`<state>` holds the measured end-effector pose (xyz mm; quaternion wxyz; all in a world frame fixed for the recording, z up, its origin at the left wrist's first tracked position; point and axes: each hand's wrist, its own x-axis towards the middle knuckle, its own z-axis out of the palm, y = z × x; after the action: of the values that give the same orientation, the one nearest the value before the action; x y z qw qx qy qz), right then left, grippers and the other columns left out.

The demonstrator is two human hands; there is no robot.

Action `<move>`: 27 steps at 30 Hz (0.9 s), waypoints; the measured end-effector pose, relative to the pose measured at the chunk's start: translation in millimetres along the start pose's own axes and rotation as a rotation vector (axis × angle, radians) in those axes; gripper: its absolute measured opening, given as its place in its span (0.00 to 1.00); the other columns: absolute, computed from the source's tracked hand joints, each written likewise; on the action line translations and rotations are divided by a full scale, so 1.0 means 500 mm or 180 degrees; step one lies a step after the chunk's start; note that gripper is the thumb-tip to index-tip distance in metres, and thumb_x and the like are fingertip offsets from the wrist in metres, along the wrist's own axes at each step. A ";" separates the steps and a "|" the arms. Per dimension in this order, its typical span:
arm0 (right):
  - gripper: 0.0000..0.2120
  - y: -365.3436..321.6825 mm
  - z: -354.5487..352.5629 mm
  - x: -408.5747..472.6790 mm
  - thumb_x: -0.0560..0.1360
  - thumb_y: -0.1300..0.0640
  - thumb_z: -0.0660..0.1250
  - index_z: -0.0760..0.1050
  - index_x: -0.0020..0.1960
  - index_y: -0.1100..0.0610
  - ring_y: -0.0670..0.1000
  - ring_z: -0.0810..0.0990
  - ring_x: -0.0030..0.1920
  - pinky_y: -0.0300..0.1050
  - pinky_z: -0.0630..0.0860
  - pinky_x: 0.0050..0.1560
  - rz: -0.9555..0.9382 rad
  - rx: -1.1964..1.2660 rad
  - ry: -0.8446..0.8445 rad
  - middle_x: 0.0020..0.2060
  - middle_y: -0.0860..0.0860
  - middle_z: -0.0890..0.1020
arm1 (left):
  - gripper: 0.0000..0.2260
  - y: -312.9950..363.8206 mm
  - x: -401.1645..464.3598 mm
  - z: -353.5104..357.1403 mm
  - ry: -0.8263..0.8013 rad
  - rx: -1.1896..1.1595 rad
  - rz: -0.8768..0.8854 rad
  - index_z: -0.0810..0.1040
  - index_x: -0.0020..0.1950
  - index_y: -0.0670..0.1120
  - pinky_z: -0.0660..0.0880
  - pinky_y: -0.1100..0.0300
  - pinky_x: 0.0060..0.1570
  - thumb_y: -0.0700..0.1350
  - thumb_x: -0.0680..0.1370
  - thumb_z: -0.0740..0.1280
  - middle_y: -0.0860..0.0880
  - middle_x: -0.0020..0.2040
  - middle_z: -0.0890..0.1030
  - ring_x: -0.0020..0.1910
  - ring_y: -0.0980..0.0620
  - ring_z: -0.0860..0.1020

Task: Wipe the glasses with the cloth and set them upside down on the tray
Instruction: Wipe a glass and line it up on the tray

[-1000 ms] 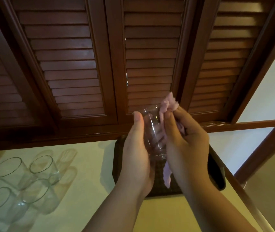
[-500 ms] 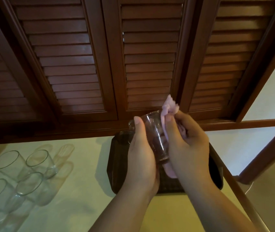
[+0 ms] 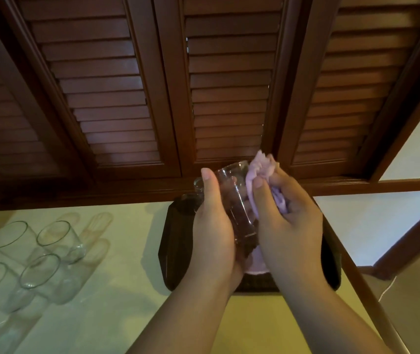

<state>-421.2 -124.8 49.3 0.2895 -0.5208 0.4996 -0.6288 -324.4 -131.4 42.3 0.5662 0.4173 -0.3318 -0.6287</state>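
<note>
At centre frame our left hand (image 3: 214, 226) grips a glass (image 3: 231, 200) while our right hand (image 3: 290, 226) fingers pinch the cloth (image 3: 262, 167) against it, above the tray (image 3: 175, 251). Several glasses (image 3: 50, 246) wait lower left; most work remains.

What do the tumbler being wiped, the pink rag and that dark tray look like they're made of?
The tumbler looks like clear, smooth glass: you see the fingers through it and its rim glints. The rag looks like soft, matte fabric, bunched into folds in the right hand. The tray is dark brown with a textured, perhaps woven floor; wood, rattan or plastic, I cannot tell.
</note>
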 end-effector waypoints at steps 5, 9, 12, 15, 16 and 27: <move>0.14 0.023 0.007 -0.098 0.78 0.44 0.65 0.82 0.60 0.45 0.38 0.81 0.63 0.40 0.81 0.60 0.0121 0.0139 0.0144 0.58 0.38 0.84 | 0.41 -0.007 0.030 -0.005 0.0041 0.0322 -0.0033 0.90 0.56 0.59 0.74 0.37 0.75 0.87 0.56 0.70 0.46 0.61 0.90 0.66 0.44 0.86; 0.07 0.022 0.000 -0.028 0.82 0.49 0.67 0.81 0.55 0.38 0.34 0.70 0.75 0.37 0.74 0.70 -0.0047 -0.0109 -0.0054 0.71 0.35 0.78 | 0.43 -0.019 0.019 -0.010 -0.0226 0.0124 -0.0295 0.81 0.75 0.52 0.78 0.36 0.73 0.77 0.68 0.75 0.42 0.67 0.87 0.66 0.41 0.86; 0.07 0.013 -0.010 0.029 0.83 0.47 0.66 0.82 0.51 0.38 0.39 0.78 0.70 0.43 0.80 0.64 0.0221 -0.0048 0.0002 0.65 0.32 0.81 | 0.36 -0.016 0.000 0.007 -0.0182 0.0145 -0.0098 0.83 0.72 0.50 0.81 0.40 0.68 0.73 0.73 0.71 0.43 0.65 0.88 0.64 0.45 0.87; 0.09 0.028 -0.019 0.013 0.84 0.50 0.66 0.85 0.53 0.43 0.44 0.86 0.56 0.44 0.85 0.52 0.0731 0.0213 -0.0012 0.51 0.41 0.87 | 0.29 -0.006 -0.001 0.011 0.0068 0.0202 0.0079 0.86 0.64 0.49 0.84 0.47 0.61 0.68 0.72 0.70 0.44 0.58 0.90 0.57 0.48 0.90; 0.10 0.034 -0.019 -0.007 0.85 0.52 0.65 0.85 0.54 0.45 0.43 0.87 0.53 0.43 0.85 0.49 0.0911 0.0331 0.0005 0.49 0.43 0.88 | 0.26 0.000 0.001 0.009 0.0132 0.0226 0.0073 0.86 0.62 0.50 0.83 0.48 0.60 0.67 0.73 0.69 0.45 0.56 0.91 0.55 0.48 0.90; 0.11 0.084 -0.011 -0.101 0.85 0.48 0.63 0.82 0.48 0.45 0.47 0.87 0.43 0.48 0.81 0.40 0.1601 0.0738 0.0408 0.42 0.47 0.86 | 0.28 -0.046 0.017 -0.007 -0.0031 0.0756 -0.0471 0.80 0.70 0.45 0.84 0.60 0.48 0.63 0.77 0.74 0.48 0.48 0.91 0.49 0.52 0.91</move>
<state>-418.4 -92.2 -8.0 0.4618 -0.3031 0.5551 -0.6218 -331.3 -136.3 19.1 0.4633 0.5016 -0.3748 -0.6271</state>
